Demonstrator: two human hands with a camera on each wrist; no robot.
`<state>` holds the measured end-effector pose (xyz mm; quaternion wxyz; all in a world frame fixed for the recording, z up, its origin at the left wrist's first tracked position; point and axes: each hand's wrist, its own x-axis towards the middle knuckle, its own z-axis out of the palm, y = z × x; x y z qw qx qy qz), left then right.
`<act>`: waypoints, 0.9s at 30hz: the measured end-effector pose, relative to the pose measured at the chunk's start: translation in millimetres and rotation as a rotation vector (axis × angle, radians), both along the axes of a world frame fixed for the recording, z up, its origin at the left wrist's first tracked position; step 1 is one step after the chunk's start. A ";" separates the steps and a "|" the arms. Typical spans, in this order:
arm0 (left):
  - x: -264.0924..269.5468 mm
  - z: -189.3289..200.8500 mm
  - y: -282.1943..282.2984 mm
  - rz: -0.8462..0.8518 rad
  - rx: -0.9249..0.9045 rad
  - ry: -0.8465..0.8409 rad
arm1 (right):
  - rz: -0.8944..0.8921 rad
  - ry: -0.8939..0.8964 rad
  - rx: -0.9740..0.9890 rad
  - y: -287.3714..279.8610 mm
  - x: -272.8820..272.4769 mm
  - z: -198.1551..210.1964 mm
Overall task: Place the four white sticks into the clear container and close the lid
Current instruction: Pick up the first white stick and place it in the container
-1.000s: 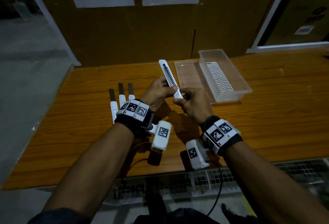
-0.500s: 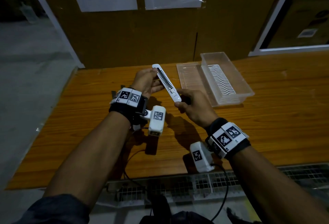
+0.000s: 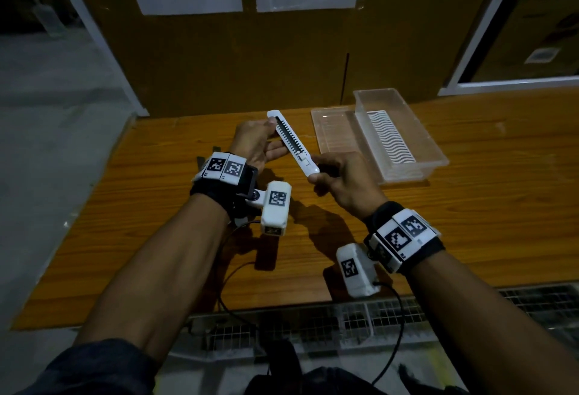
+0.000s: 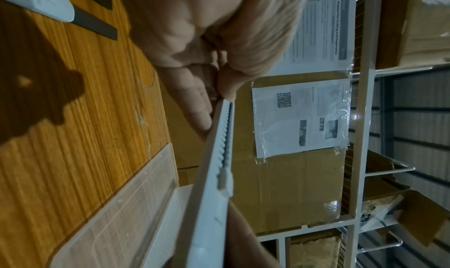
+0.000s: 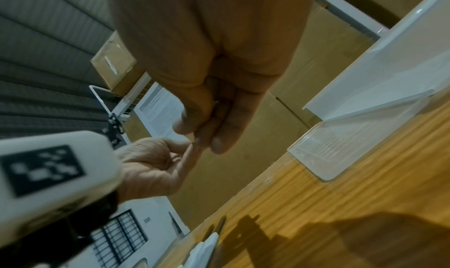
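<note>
a wooden table (image 3: pixel 470 222) spans the view, with two bare forearms reaching forward over it from the near edge, each wearing a wrist band with black and white markers. on the far right part of the table sits the open clear container (image 3: pixel 398 131), its lid (image 3: pixel 333 131) lying flat, touching its left side. both hands hold one white stick (image 3: pixel 293 142) in the air, left of the lid, tilted with its far end higher and to the left. the left hand (image 3: pixel 255 143) is raised, thumb and fingers (image 4: pixel 197 106) pinching the stick's far end. the right hand (image 3: pixel 344 178) is lower and nearer, fingers curled, clamped on the stick's near end. more white sticks (image 4: pixel 41 2) lie on the table under the left wrist, mostly hidden.
</note>
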<state>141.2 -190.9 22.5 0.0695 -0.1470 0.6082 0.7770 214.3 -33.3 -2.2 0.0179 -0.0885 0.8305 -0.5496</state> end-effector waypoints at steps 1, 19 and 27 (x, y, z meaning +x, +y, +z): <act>1.0 -0.4 0.3 0.005 0.002 0.001 | -0.005 -0.005 0.001 0.5 -0.1 -1.2; -0.8 -8.2 4.4 0.082 0.009 -0.016 | -0.201 -0.058 -0.109 7.5 -7.1 -11.9; -1.4 -9.1 -6.0 0.098 0.028 0.050 | -0.277 -0.072 -0.238 8.0 -10.7 -7.9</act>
